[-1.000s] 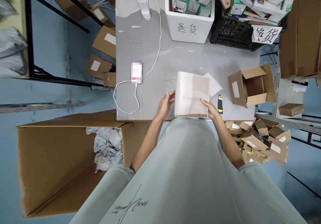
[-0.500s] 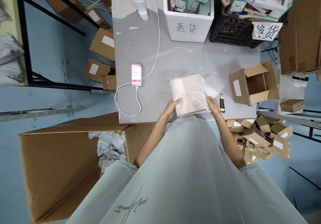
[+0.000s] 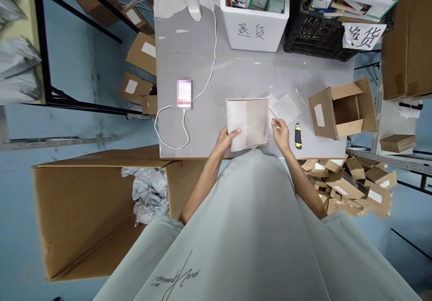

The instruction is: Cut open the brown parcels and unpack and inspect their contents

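Observation:
My left hand (image 3: pixel 225 141) grips the left edge of a flat, pale, square box-like item (image 3: pixel 251 123), thumb on top. The item has a pale pinkish face and lies near the table's front edge, before my body. My right hand (image 3: pixel 281 133) is just right of it, slightly apart from its edge, fingers pinched together. Whatever sits between those fingertips is too small to make out. Beyond the right hand lie thin white sheets (image 3: pixel 286 108). A black and yellow utility knife (image 3: pixel 298 136) rests on the table to its right.
An open cardboard box (image 3: pixel 324 112) stands at the table's right. A white bin (image 3: pixel 256 31) and a black crate (image 3: pixel 313 35), both full of small boxes, are at the back. A phone (image 3: pixel 184 94) charges at left. A large carton (image 3: pixel 84 215) and piled boxes (image 3: pixel 354 184) flank me.
The pale item has turned slightly and now lies straighter. My right hand has come off its right edge and moved a little left and up. My left hand keeps its hold.

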Tool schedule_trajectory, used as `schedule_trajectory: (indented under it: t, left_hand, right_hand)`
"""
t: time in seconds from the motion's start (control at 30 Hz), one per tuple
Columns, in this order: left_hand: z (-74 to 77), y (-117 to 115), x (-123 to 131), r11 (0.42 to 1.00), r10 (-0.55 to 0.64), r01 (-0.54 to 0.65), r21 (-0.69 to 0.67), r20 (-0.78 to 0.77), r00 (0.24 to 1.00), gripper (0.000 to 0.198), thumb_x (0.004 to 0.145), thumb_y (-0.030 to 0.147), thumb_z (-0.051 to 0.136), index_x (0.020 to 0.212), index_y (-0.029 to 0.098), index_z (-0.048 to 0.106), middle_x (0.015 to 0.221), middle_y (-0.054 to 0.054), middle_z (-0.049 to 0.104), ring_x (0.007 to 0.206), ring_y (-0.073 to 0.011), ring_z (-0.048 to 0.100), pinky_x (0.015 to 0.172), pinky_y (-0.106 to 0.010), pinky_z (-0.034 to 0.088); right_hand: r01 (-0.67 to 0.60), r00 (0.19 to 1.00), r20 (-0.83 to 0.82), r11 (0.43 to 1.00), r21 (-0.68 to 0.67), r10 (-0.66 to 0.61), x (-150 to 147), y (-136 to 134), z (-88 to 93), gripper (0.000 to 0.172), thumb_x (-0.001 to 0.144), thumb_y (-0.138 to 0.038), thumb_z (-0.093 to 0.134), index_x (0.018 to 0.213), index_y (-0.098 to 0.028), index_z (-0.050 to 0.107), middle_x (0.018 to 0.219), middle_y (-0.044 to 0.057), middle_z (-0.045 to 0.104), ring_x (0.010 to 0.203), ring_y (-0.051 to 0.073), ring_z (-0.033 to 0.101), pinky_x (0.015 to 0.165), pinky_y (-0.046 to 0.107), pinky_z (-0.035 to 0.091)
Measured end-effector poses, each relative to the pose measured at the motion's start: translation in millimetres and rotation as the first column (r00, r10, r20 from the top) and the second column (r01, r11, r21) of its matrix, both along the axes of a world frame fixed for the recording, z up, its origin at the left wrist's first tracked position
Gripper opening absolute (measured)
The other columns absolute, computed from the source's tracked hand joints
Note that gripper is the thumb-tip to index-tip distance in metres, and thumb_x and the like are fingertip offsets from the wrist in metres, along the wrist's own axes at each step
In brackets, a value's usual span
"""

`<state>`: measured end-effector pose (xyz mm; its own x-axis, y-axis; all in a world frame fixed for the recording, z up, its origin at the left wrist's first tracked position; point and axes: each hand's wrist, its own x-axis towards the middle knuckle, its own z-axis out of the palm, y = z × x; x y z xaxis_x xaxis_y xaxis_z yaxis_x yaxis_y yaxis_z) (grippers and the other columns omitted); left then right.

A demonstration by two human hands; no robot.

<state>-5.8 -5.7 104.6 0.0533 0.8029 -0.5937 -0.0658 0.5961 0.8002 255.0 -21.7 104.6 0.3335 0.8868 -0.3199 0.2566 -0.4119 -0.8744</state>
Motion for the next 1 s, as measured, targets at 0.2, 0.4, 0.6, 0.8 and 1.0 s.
schedule_trajectory:
  t: [0.2, 0.4, 0.6, 0.8, 1.0]
  left_hand:
    - [22.9, -24.7, 42.9, 0.933, -0.059, 0.261, 0.246, -0.612, 0.789, 0.035, 0.097, 0.04, 0.076, 0.125, 0.02, 0.083, 0.126, -0.01, 0.086, 0.126, -0.0355, 0.079, 0.109, -0.042, 0.063]
    - [26.9, -49.0, 70.4, 0.746, -0.224, 0.52, 0.416, -0.578, 0.785, 0.052, 0.098, 0.036, 0.076, 0.15, 0.028, 0.075, 0.162, -0.008, 0.071, 0.146, -0.0316, 0.072, 0.119, -0.044, 0.063]
    - [-12.5, -26.8, 45.8, 0.876, -0.117, 0.296, 0.382, -0.426, 0.897, 0.055, 0.102, 0.053, 0.074, 0.147, 0.021, 0.073, 0.158, -0.018, 0.069, 0.146, -0.0345, 0.067, 0.113, -0.049, 0.064]
    - [-31.1, 6.2, 33.8, 0.962, -0.034, 0.117, 0.249, -0.313, 0.949, 0.081, 0.082, 0.046, 0.099, 0.152, 0.023, 0.065, 0.163, -0.016, 0.064, 0.154, -0.037, 0.056, 0.127, -0.053, 0.05]
    - [-6.5, 15.7, 32.2, 0.962, -0.082, 0.177, 0.206, -0.399, 0.913, 0.028, 0.088, 0.045, 0.088, 0.084, 0.023, 0.072, 0.079, -0.002, 0.07, 0.081, -0.0221, 0.064, 0.085, -0.041, 0.051]
  right_hand:
    - [-0.144, 0.954, -0.273, 0.988, -0.05, 0.125, -49.5, -22.4, 18.7, 0.079, 0.078, -0.077, 0.087, 0.134, -0.026, 0.066, 0.145, 0.015, 0.072, 0.119, 0.03, 0.076, 0.097, 0.041, 0.066]
    - [0.047, 0.976, -0.21, 0.998, -0.038, -0.054, -41.7, -25.9, 9.4, 0.045, 0.083, -0.062, 0.081, 0.106, -0.025, 0.067, 0.096, 0.003, 0.075, 0.091, 0.026, 0.071, 0.088, 0.038, 0.06]
    - [0.002, 0.985, -0.171, 1.0, -0.025, -0.006, 22.3, -16.7, 3.0, 0.024, 0.078, -0.047, 0.066, 0.082, -0.024, 0.061, 0.08, -0.001, 0.062, 0.084, 0.022, 0.057, 0.077, 0.033, 0.05]
    - [-0.061, 0.966, -0.255, 0.996, -0.07, 0.042, 57.4, -21.2, 6.2, 0.023, 0.077, -0.046, 0.068, 0.082, -0.025, 0.059, 0.079, -0.002, 0.057, 0.081, 0.02, 0.052, 0.075, 0.032, 0.047]
    - [0.003, 0.963, -0.268, 0.991, -0.137, -0.04, 78.2, -24.0, -4.9, 0.024, 0.08, -0.046, 0.07, 0.085, -0.025, 0.061, 0.078, -0.003, 0.057, 0.081, 0.021, 0.053, 0.074, 0.032, 0.046]
